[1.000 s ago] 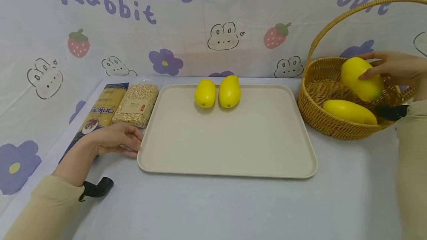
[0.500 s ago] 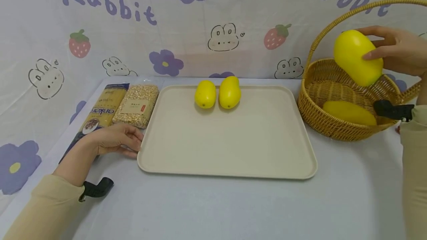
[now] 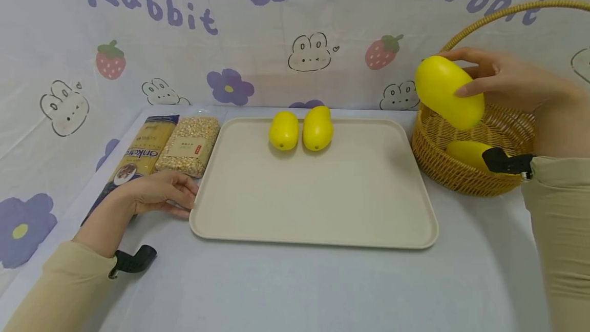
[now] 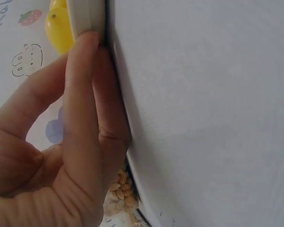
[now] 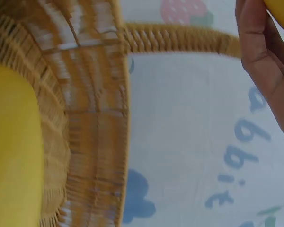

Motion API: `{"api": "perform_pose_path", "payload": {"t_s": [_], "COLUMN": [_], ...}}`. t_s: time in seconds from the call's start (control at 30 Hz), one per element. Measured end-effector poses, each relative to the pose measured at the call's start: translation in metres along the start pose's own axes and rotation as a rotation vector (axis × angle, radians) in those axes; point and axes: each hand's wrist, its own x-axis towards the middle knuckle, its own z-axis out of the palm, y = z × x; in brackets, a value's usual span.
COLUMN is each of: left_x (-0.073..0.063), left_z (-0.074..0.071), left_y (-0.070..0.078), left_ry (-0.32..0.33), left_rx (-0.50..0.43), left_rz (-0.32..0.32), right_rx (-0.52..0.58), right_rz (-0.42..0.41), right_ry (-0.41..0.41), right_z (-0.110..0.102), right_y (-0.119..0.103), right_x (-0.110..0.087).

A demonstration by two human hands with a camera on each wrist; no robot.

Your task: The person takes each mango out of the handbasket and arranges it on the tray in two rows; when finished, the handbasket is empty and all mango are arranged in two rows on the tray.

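Beyond both hands rises a pale cloth (image 3: pixel 262 29) printed with rabbits, strawberries, purple flowers and "Rabbit"; below them spreads a white table (image 3: pixel 299 291); just right of the left hand lies a cream tray (image 3: pixel 313 199), its left edge touched by that hand; under and behind the right hand stands a woven basket (image 3: pixel 442 168) with a tall looped handle (image 3: pixel 507 12); just beyond the left hand lie a pasta bag (image 3: pixel 140 145), partly hidden by the wrist, and beside it a bag of corn (image 3: pixel 186 142); the right hand (image 3: pixel 507 78) is clamped on a yellow mango (image 3: pixel 447 94), thumb on one side and fingers on the other, raised off the table; the left hand (image 3: pixel 159 193) has bent fingers with tips at the tray's edge, though whether they pinch it I cannot tell; below the right hand another mango (image 3: pixel 465 152) lies in the basket, partly covered by a black wrist device (image 3: pixel 507 162); well left of the right hand, two more mangoes (image 3: pixel 318 128) sit side by side at the tray's far edge.
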Motion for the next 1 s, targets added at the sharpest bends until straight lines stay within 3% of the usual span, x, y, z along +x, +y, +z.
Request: {"api": "perform_pose_path", "payload": {"t_s": [0.67, 1.0], "left_x": [0.002, 0.001], "left_z": [-0.002, -0.001], "left_y": [-0.001, 0.0], "left_ry": [-0.009, -0.005], "left_rx": [-0.003, 0.001], "left_rz": [0.003, 0.003], "right_rx": [0.069, 0.034], "right_rz": [-0.034, 0.005], "right_ry": [-0.218, -0.202], "right_z": [0.078, 0.108], "right_y": [-0.044, -0.052], "right_x": [0.047, 0.064]}}
